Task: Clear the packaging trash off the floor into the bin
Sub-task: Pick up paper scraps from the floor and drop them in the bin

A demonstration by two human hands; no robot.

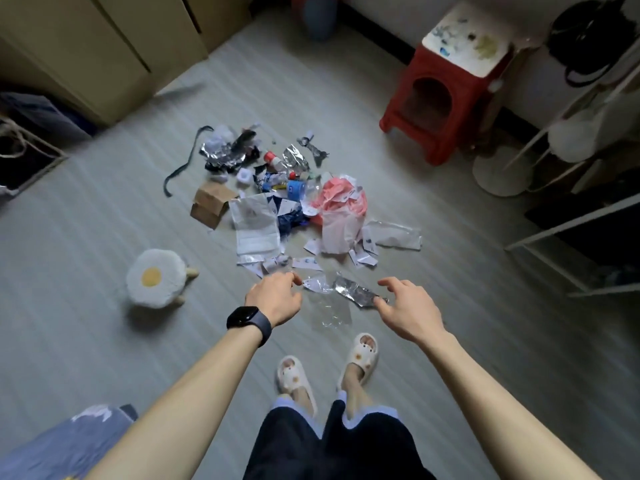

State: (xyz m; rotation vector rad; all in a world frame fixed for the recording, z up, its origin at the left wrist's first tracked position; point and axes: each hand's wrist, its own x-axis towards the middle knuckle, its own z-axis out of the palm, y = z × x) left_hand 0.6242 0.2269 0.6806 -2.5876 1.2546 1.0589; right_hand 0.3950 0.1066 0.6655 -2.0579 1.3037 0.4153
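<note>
Both arms reach forward and down from a standing pose, nearly straight at the elbows, with the hands held above the near edge of the trash (294, 202) on the floor (104, 220). The left hand (277, 296), with a dark watch (247, 318) on its wrist, is back-up with fingers loosely curled and holds nothing; its fingertips sit over the white paper scraps at the front of the pile. The right hand (408, 306) is also back-up, fingers spread and relaxed, the forefinger stretched out ahead. Its thumb tip lies at the end of a foil wrapper (353, 292); I cannot tell whether it touches.

The foil wrapper lies between the two hands, with a clear plastic sheet (329, 313) just nearer the feet. Further out the pile holds a pink bag (343, 206), a small cardboard box (211, 202) on its left side, white mailers, crumpled foil and a dark strap.

Two pale slippers (294, 379) stand just behind the plastic. A fried-egg cushion stool (154, 278) is left of the left hand, well apart from the pile, and a red stool (446, 98) stands far right by the wall
</note>
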